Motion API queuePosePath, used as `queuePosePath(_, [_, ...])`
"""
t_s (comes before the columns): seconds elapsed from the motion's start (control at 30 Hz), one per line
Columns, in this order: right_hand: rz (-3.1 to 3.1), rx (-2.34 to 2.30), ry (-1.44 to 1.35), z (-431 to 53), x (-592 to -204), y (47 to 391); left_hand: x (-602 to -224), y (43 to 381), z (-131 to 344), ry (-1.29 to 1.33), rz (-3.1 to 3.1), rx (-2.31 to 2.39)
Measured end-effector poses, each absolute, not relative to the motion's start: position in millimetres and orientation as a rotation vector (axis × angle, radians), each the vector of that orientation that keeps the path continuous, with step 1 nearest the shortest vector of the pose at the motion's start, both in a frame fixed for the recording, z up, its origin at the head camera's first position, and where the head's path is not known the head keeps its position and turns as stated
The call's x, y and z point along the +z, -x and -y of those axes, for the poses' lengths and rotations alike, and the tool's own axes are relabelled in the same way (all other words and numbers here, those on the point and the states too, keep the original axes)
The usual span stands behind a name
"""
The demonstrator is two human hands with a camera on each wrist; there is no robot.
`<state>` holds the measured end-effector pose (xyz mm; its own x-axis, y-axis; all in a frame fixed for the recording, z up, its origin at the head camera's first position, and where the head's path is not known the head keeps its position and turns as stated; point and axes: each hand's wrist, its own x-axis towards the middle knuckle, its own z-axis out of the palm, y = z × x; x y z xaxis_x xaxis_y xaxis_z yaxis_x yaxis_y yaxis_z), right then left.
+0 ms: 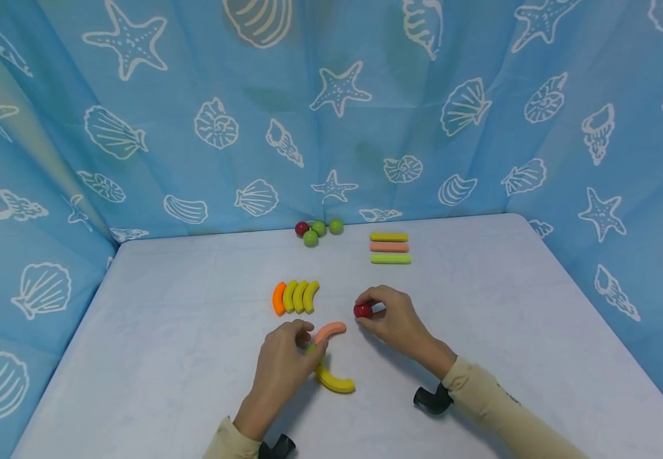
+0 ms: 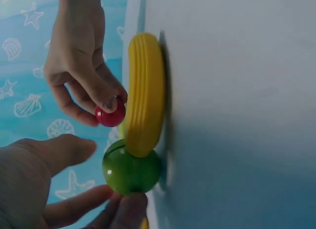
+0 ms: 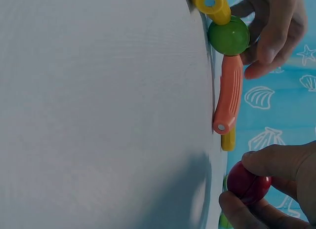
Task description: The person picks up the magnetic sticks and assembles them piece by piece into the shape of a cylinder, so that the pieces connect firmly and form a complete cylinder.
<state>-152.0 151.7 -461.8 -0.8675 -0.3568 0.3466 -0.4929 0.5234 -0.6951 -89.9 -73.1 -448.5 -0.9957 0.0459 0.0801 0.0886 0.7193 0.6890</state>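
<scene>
Fingers (image 3: 234, 208): R hand (image 1: 393, 320) pinching red ball (image 1: 363, 310); L hand (image 1: 283, 358) loose beside grn ball (image 2: 131, 170).

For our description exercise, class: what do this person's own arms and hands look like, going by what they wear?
The left sleeve and right sleeve are beige; the right has a small dark marking. A black fitting sits by each wrist. The left hand and right hand are gloveless.
</scene>
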Motion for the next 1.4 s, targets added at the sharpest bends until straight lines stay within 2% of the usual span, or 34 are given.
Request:
queuePosePath(0.3, [2.606,1.264,-0.736,-153,-463,146,-444,108,63,0.025,3.029,-1.063])
queuePosePath(0.73, [2.611,1.291,-0.766,-152,-464,140,-441,127,57,0.194,3.06,-1.055])
queuePosePath(1.0, [2.623,1.28,-0.766,-152,-469,138,-446,129,60,0.255,3.027,-1.149])
queuePosePath(1.4, [2.608,1.275,-0.773,-151,-470,137,-456,124,70,0.203,2.897,-1.403])
